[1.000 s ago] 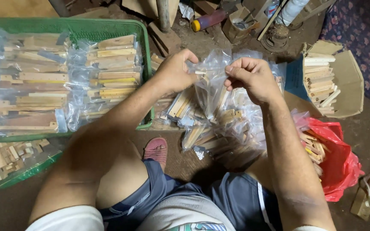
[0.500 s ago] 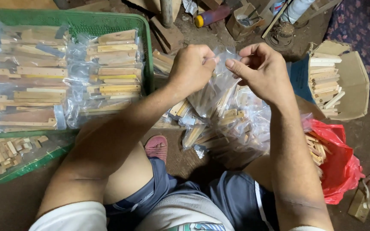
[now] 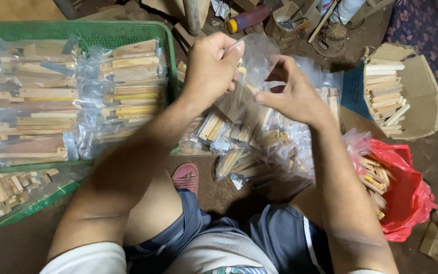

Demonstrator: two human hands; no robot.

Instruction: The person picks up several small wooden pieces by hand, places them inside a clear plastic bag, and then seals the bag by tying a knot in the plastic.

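Clear plastic bag (image 3: 249,86) of wood sticks is now lifted higher, left hand (image 3: 210,68) pinching its top while right hand (image 3: 292,94) has let go, fingers loose.

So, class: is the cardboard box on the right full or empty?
Partly full. The open cardboard box lies tipped, with a stack of wooden sticks filling its left part; the rest is bare.

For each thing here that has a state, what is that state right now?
Left hand: closed, pinching the top of the clear bag.
Right hand: fingers loosely spread at the bag.
Clear bag: held up, wooden pieces inside.
Green crate: filled with bagged wooden sticks.
Cardboard box: open, sticks stacked inside.
Red bag: open, holding sticks.
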